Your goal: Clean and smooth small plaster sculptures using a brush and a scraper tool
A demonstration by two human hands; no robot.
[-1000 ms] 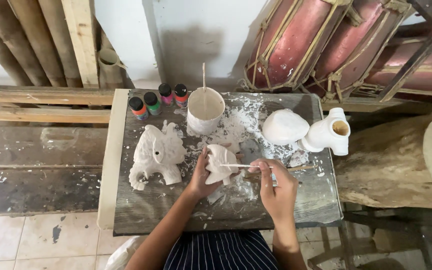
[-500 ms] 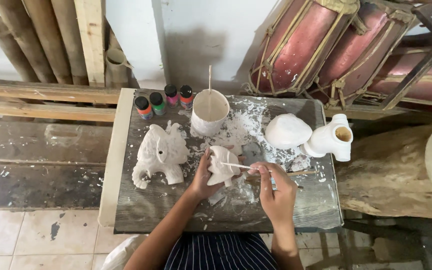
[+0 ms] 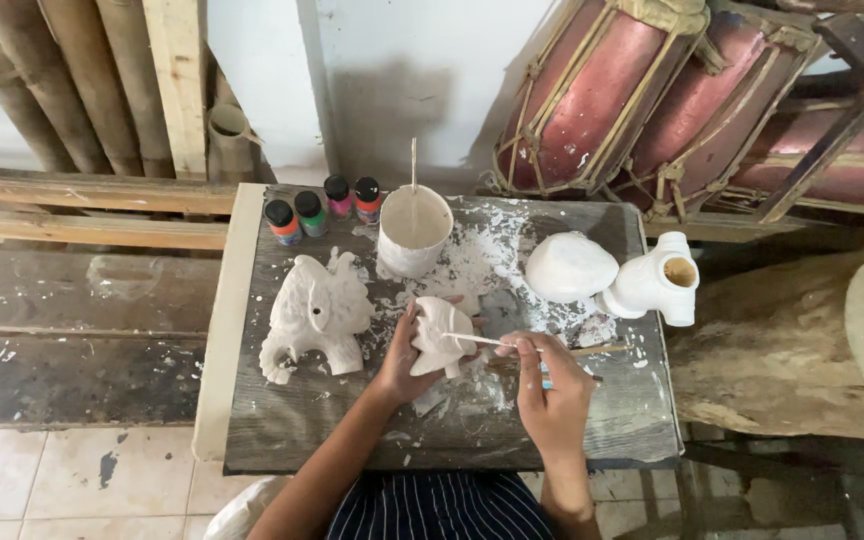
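Two bare arms reaching up from 6 o'clock. Left hand [image 3: 407,360] cupped, fingers curled up and closed around something small, thumb pointing to 12 o'clock. Right hand [image 3: 552,385] at 3 o'clock of the left, near it, fingers pinched tight on something thin. Left forearm slanting in from 7 o'clock; right wrist straight.

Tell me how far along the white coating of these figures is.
Looks done: the elephant figure and two pieces at right appear fully white. In hand: the left hand holds a small white piece while the right hand puts a brush to it. Left: the colour bottles stand capped.
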